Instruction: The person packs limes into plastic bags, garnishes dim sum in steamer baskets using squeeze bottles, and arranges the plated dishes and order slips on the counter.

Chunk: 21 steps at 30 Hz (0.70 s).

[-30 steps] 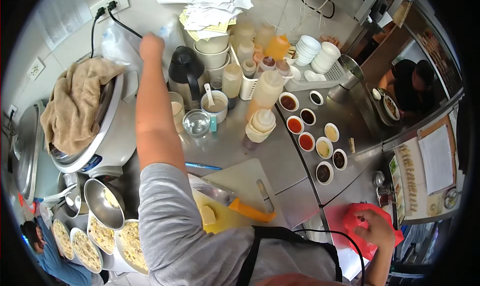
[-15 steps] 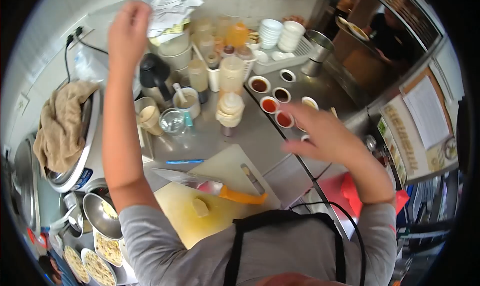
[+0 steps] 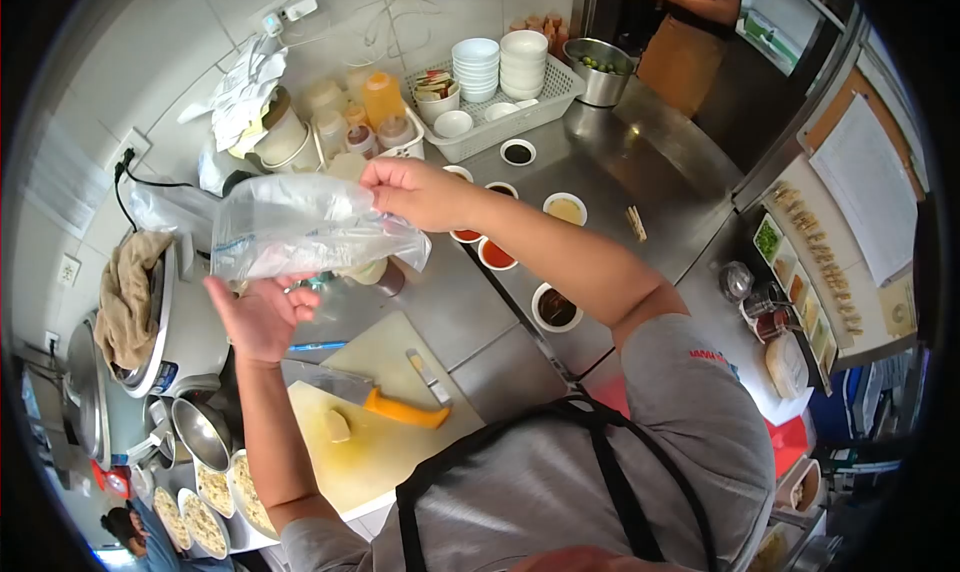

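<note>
— Where is the clear plastic bag (image 3: 305, 234)?

— Held above the surface, at about ten o'clock. The right hand (image 3: 415, 192) pinches its top edge; the left hand (image 3: 262, 317) cups it from below, fingers spread.

— How far along?

— Bag lifted, apparently empty; filling looks undone.

Left hand (image 3: 258, 317) came down from the wall end of the worktop, where it had been raised, and ended palm-up under a clear crinkled plastic bag (image 3: 305, 237) not held before. Right hand (image 3: 415, 192) left the red plastic bag at the worktop's near edge, swept across the sauce bowls and pinched the clear bag's top edge. Camera view swung right.
</note>
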Tool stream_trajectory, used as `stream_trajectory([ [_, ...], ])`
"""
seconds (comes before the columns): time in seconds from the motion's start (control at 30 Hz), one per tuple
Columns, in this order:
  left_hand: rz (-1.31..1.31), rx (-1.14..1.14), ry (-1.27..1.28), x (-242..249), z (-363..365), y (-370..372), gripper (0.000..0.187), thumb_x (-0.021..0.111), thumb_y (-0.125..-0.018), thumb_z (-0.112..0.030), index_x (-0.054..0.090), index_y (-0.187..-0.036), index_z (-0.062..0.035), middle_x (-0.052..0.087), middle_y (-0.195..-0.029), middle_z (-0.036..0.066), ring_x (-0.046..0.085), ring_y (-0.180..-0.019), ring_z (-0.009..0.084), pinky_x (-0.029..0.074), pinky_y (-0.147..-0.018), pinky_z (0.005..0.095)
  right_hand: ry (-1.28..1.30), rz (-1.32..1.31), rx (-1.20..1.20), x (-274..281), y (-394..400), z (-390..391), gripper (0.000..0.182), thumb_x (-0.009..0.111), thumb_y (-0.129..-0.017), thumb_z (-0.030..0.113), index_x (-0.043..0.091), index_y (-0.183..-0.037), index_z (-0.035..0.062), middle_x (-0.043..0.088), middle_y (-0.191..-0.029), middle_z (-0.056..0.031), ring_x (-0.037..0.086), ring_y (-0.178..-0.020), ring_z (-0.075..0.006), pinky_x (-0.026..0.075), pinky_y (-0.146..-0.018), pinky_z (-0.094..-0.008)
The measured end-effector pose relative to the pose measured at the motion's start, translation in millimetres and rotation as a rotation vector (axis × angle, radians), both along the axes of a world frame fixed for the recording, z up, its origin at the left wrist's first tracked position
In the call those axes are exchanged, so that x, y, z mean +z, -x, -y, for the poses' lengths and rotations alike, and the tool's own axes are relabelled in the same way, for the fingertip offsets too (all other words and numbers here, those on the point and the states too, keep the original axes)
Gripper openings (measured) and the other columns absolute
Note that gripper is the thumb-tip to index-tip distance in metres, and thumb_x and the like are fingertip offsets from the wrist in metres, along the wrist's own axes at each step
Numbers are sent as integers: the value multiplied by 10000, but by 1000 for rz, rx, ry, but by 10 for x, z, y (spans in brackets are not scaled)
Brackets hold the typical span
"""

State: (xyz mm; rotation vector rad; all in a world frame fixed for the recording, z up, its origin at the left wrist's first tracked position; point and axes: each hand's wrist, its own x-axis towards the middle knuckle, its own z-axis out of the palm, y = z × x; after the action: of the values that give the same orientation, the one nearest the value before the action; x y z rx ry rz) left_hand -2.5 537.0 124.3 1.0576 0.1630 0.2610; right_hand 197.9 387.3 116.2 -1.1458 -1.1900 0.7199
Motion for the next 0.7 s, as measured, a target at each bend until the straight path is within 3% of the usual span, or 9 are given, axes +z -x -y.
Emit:
stream_trajectory([
  [0.13,137,-313,72,124,-21,-166,876,246,-664,-738,355,-1173,-35,533,-972,199,561,-766,293,479,-599,338,9,139,49,-68,-250,312,85,449,-809,81,481,-870,32,515,-727,-13,482,-655,-87,412,-588,-244],
  [0.23,-111,411,91,126,152,-449,682,384,-741,-594,396,-1149,-49,504,-1046,169,512,-901,288,453,-721,369,-79,377,19,10,-444,657,71,452,-805,80,476,-863,47,524,-710,-23,495,-642,-101,408,-587,-261],
  [0.27,-127,331,-103,-106,-118,-469,515,515,-759,-399,426,-1122,-46,483,-1081,119,459,-988,258,395,-820,366,-135,487,-6,21,-532,761,54,448,-806,69,470,-850,46,522,-712,-13,493,-645,-87,408,-581,-252],
  [0.33,-110,28,-564,-397,-580,-390,480,543,-751,-320,424,-1123,-41,486,-1063,99,464,-979,241,381,-838,350,-149,596,-31,34,-708,944,37,477,-787,61,475,-823,50,524,-688,-2,509,-659,-82,413,-585,-259],
  [0.43,-199,7,91,10,-50,-509,445,560,-736,-298,444,-1085,-47,484,-1016,57,460,-953,181,360,-830,301,-51,496,145,-78,-1224,1074,91,491,-784,72,482,-874,64,529,-718,-14,519,-685,-93,422,-607,-261],
  [0.47,-98,32,673,-50,-166,-371,428,550,-740,-310,450,-1068,-55,481,-988,45,461,-922,165,363,-800,286,45,328,150,-160,-1545,1069,180,513,-778,102,475,-951,66,530,-755,-31,518,-720,-104,427,-640,-256],
  [0.53,153,92,1831,-180,-474,43,396,530,-750,-336,460,-1035,-70,476,-933,21,462,-858,134,370,-741,258,78,283,-272,-600,-2542,948,283,512,-789,201,467,-1017,40,532,-850,-64,516,-801,-131,420,-720,-263],
  [0.6,426,-39,2632,-203,-642,343,343,508,-762,-309,473,-1008,-73,480,-894,18,467,-819,125,378,-709,245,336,640,-962,-797,-3371,1247,315,490,-776,223,492,-1020,24,515,-1007,-144,510,-918,-243,405,-786,-313],
  [0.7,854,-691,3211,-53,-706,862,234,474,-787,-193,496,-976,-57,497,-863,43,482,-796,147,391,-705,252,889,751,-1273,-1118,-4127,1625,471,439,-743,120,359,-1207,134,318,-1270,-82,315,-1163,-235,274,-931,-424],
])
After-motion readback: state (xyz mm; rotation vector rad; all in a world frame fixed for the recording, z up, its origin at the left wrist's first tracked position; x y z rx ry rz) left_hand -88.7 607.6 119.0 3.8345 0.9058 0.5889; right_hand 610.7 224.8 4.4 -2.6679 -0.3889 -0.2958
